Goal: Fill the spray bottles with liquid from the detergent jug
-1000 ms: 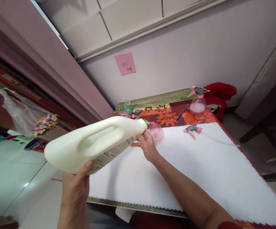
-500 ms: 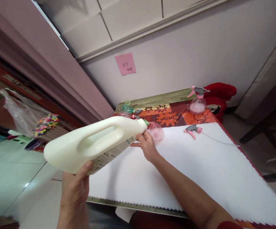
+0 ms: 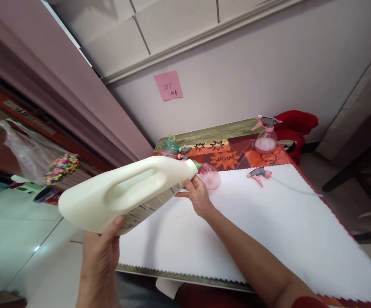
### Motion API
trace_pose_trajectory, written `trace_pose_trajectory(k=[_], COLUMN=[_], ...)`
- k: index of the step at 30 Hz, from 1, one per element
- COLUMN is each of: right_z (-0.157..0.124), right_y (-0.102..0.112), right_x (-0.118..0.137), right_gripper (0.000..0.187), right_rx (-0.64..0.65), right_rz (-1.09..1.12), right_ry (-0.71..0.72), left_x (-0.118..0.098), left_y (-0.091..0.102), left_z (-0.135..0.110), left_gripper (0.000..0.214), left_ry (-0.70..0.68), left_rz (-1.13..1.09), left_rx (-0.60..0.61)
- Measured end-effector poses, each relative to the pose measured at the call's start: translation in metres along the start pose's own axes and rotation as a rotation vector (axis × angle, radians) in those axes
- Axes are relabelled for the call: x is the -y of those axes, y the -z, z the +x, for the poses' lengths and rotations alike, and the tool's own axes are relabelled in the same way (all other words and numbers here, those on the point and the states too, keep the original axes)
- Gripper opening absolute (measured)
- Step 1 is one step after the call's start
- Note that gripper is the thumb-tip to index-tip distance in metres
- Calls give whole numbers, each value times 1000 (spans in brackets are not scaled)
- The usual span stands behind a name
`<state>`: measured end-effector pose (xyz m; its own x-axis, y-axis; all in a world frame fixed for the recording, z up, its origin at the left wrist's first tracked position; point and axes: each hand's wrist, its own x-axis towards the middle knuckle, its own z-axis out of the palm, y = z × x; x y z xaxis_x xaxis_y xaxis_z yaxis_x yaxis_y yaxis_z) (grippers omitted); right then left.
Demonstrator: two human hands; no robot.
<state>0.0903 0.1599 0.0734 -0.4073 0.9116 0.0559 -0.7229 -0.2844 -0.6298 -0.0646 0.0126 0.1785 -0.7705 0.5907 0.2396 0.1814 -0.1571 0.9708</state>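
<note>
A large cream-white jug [image 3: 134, 182] with a moulded handle is tipped nearly on its side, its green spout [image 3: 196, 164] at the mouth of a round pink spray bottle [image 3: 210, 178]. My left hand [image 3: 104, 248] grips the jug low down near its base, thumb on the label side. With my right hand [image 3: 198, 194] I hold the jug close to its neck. The pink bottle stands on the white mat without its head. To its right lies a grey and pink spray head [image 3: 260, 174] with a long clear tube.
A filled pink spray bottle [image 3: 266, 139] stands at the table's back right, before a red plush toy [image 3: 296, 128]. Green [image 3: 172, 145] and pink bottles lie behind the jug. White matting [image 3: 252, 231] covers the table. A plastic bag [image 3: 25, 149] hangs at left.
</note>
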Motion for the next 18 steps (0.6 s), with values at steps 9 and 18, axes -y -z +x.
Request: trace_pose_trajectory(k=[9,18], right_z=[-1,-1], right_y=[-1,0], right_x=[1,-1], right_gripper=[51,53], right_rx=[4,6], right_rz=[-2,-4], right_ry=[-5,-7], left_x=[-2,-2], left_y=[0,-1], left_z=[-2,-2], left_gripper=[67,64], left_ry=[18,13], left_rz=[1,5], left_rx=[-3,-10])
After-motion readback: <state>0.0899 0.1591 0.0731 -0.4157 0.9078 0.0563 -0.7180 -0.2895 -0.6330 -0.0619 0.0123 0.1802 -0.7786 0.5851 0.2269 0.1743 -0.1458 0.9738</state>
